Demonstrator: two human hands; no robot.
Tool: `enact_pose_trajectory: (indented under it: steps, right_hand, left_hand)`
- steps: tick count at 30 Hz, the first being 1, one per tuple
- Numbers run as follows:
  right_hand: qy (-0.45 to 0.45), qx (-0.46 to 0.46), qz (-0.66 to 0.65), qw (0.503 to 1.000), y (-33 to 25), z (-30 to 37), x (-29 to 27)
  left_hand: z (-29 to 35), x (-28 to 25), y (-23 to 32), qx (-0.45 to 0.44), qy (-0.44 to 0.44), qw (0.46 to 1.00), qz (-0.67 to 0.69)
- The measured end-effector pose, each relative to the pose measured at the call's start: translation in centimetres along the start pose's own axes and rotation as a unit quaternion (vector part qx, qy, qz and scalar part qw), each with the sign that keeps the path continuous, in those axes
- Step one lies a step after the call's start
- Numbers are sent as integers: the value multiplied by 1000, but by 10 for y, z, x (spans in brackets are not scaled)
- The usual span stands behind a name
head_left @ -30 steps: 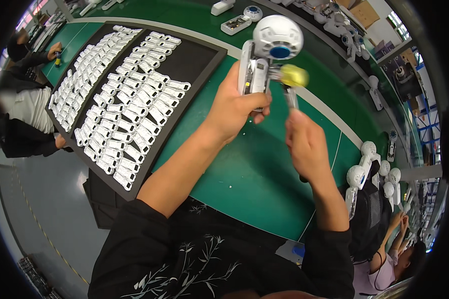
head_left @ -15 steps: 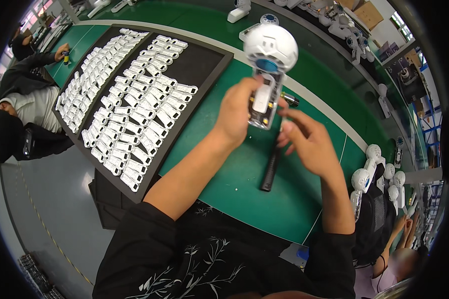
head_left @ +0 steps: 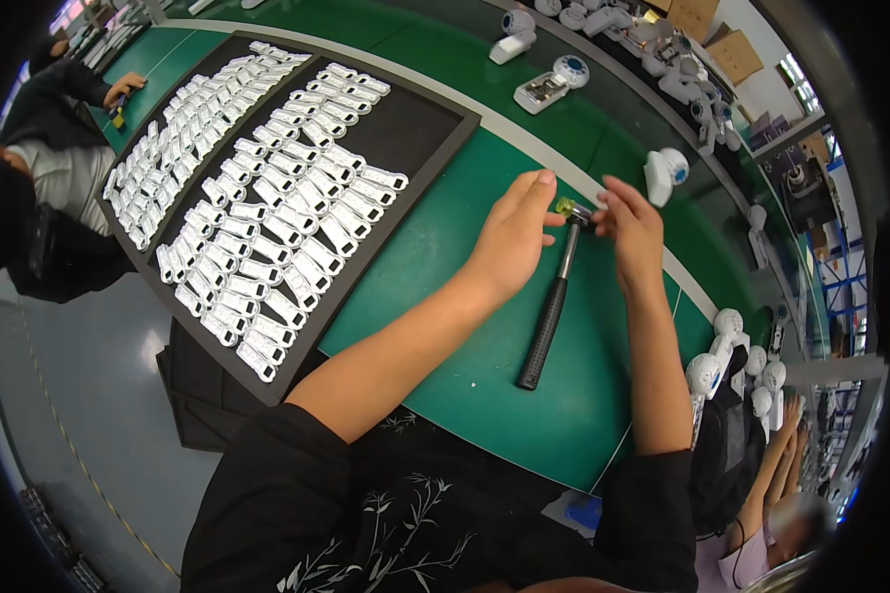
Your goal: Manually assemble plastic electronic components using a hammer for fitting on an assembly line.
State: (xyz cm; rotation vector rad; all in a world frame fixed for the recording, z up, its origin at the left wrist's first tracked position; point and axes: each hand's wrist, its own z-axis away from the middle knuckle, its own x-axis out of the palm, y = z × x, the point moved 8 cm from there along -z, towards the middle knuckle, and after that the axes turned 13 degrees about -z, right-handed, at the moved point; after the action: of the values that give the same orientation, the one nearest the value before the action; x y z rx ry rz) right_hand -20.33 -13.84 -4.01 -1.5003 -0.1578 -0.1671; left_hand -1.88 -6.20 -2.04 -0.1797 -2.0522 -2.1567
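Note:
My left hand (head_left: 517, 227) is empty, its fingers stretched out and the thumb pointing up, just left of a hammer's head. My right hand (head_left: 631, 232) is also empty, with fingers loosely bent and apart, on the other side of that head. Between them on the green table lies a hammer (head_left: 554, 306) with a black ribbed grip, a metal shaft and a yellow-green tip. Beyond my right hand, a white round-headed device (head_left: 666, 176) with a blue lens ring rests on the green belt.
A black tray (head_left: 420, 128) to the left holds rows of white elongated casings (head_left: 307, 222). Farther along the belt sit other white devices (head_left: 554, 84). More white devices (head_left: 727, 346) stand at the right. Co-workers sit at both sides; one person's hand (head_left: 124, 89) reaches onto the table.
My left hand has let go of the white device, which now sits on the belt. Both hands have come apart, and the devices on the belt have shifted to the right.

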Motion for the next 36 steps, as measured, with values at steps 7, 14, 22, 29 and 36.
enact_pose_trajectory:
  steps: [7, 14, 22, 29, 36]
  right_hand:
    - [56, -117, 399, 908, 9, -137, 78]
    - [32, -249, 496, 831, 7, -200, 73]
    - [-80, -321, 308, 892, -29, -45, 107]
    - [-53, -178, 417, 890, 2, -91, 141]
    - [-96, -85, 223, 966, 19, -83, 152]
  left_hand:
    - [-13, -10, -11, 28, 2, 999, -19]
    - [-22, -26, -1, 116, 133, 980, -90]
    - [-28, -56, -14, 35, 180, 981, -58]
    - [-38, -42, -43, -101, 81, 991, 15]
    - [-31, -47, -40, -108, 147, 961, 209]
